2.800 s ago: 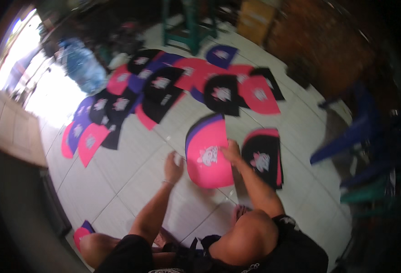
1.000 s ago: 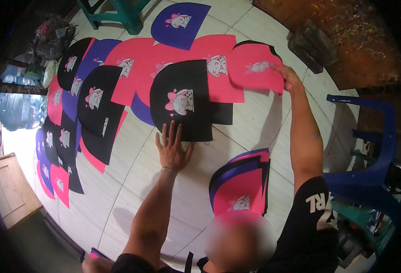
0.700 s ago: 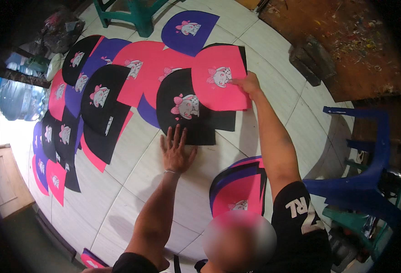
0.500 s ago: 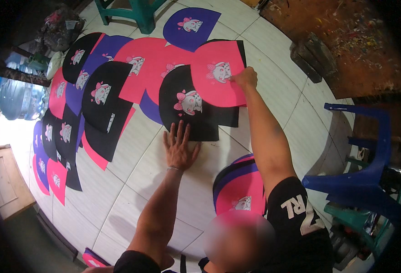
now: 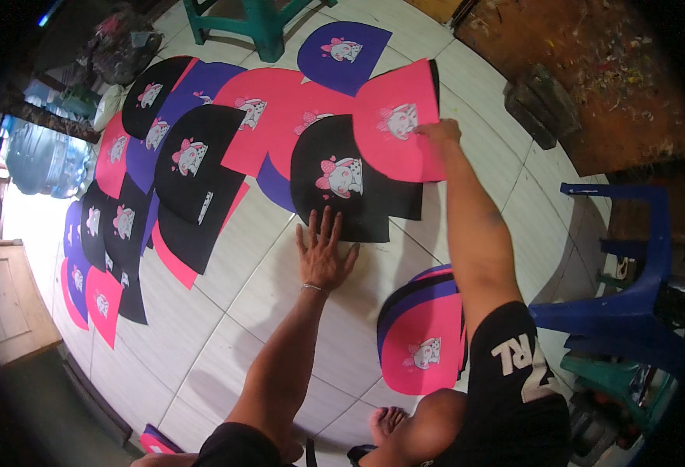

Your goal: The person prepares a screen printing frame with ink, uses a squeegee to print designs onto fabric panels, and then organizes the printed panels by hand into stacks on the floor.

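Pink, round-topped flat panel with a cartoon print, fabric- or foam-like [image 5: 397, 138]: at the far right of the overlapping spread, partly covering a black, round-topped printed panel [image 5: 341, 185]. Right hand [image 5: 442, 134] grasps it by the straight right edge, thumb on top beside the print; the grip at the margin probably keeps the sheet flat and easy to angle. Left hand [image 5: 325, 258]: fingers spread, grasping nothing, tips over the black panel's lower edge, palm over the white tiled floor [image 5: 229, 292]. Likely a steadying touch or a prop for the reach; pressure, cannot tell. Overlaps leave many prints showing, perhaps to save room. Pink-topped panel stack [image 5: 416, 342] sits near the knee, presumably for easy reach.
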Motion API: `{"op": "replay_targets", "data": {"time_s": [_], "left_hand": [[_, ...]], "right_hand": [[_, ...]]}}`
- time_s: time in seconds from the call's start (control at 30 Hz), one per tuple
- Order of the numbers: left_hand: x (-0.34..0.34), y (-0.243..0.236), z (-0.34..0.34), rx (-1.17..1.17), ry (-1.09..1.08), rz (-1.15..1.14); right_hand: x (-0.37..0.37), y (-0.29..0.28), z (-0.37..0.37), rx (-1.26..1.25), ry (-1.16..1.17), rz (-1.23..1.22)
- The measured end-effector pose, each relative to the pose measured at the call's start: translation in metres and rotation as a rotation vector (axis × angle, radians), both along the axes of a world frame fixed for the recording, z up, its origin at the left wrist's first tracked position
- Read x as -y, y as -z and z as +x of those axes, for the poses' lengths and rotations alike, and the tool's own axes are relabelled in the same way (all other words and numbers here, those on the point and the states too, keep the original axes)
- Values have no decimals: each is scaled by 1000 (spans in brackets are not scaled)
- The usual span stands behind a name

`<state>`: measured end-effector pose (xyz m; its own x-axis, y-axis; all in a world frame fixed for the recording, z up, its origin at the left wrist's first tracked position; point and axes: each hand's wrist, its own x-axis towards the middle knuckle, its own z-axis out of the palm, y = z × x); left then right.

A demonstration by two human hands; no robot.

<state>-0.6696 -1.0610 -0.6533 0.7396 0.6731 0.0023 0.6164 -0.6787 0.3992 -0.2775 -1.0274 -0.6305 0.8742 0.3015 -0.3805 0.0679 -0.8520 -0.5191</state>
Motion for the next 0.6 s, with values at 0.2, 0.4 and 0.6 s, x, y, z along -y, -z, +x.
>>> {"op": "replay_targets", "data": {"time_s": [0.2,0.4,0.6], "left_hand": [[2,6,-3,-4,-12,-1],[-2,11,-12,46,-3,-31],[4,21,-6,89,42,81]], "right_hand": [[9,-101,34,-407,-126,693],[33,-134,-51,-573,-140,1120],[60,-10,-145,-446,-131,711]]}}
